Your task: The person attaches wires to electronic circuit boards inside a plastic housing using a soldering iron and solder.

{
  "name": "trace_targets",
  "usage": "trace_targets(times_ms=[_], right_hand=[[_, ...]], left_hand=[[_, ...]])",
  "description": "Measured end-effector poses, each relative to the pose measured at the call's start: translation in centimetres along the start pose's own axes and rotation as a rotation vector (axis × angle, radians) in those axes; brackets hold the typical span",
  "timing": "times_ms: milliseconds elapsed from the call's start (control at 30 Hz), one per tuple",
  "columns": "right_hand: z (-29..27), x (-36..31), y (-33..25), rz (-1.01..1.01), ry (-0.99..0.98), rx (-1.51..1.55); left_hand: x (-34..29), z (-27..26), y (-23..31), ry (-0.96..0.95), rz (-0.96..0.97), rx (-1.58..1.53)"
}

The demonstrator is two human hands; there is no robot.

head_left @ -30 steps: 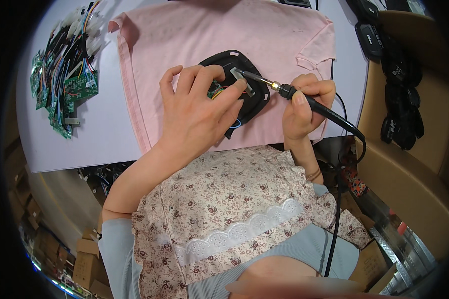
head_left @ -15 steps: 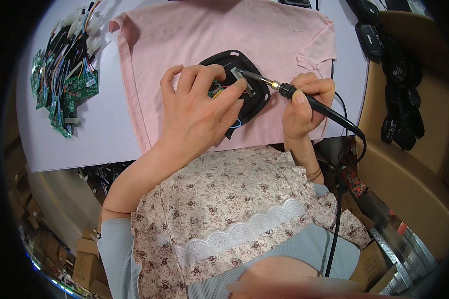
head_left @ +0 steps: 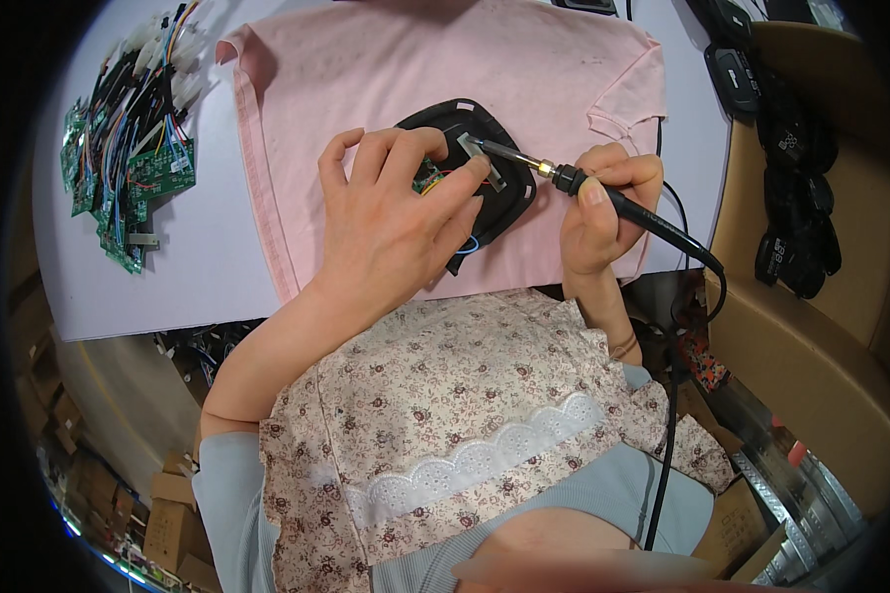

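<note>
A black plastic housing [head_left: 504, 119] with rounded corners lies on a pink cloth. Inside it sit a narrow pale strip board [head_left: 497, 178] and a green circuit board [head_left: 427, 179], partly hidden by my fingers, with thin coloured wires. My left hand [head_left: 391, 203] bends over the housing and holds it down, a fingertip against the strip board. In my right hand [head_left: 608, 203] is a black soldering iron [head_left: 635, 211], gripped like a pen. Its metal tip reaches the upper end of the strip board; exact contact is too small to tell.
Wired green circuit boards [head_left: 163, 170] lie bundled at the left of the white table [head_left: 208, 287]. The pink cloth [head_left: 366, 69] covers the middle. To the right stands a cardboard box [head_left: 791, 336] with several black housings [head_left: 801, 198]. The iron's cord [head_left: 670, 435] hangs past my right side.
</note>
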State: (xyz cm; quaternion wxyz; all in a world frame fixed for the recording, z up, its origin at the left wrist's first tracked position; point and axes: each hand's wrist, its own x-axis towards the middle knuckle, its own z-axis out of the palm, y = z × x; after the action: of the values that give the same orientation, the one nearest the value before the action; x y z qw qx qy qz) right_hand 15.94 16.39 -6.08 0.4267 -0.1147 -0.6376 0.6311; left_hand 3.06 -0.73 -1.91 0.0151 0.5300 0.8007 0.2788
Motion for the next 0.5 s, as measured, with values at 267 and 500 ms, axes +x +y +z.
trace_targets(times_ms=[267, 500], right_hand=[[0.01, -0.02, 0.01, 0.001, 0.009, -0.016], [0.11, 0.0, 0.0, 0.006, 0.015, -0.015]], left_hand=[[0.01, -0.05, 0.03, -0.004, -0.009, -0.007], [-0.03, 0.0, -0.01, -0.002, -0.011, -0.008]])
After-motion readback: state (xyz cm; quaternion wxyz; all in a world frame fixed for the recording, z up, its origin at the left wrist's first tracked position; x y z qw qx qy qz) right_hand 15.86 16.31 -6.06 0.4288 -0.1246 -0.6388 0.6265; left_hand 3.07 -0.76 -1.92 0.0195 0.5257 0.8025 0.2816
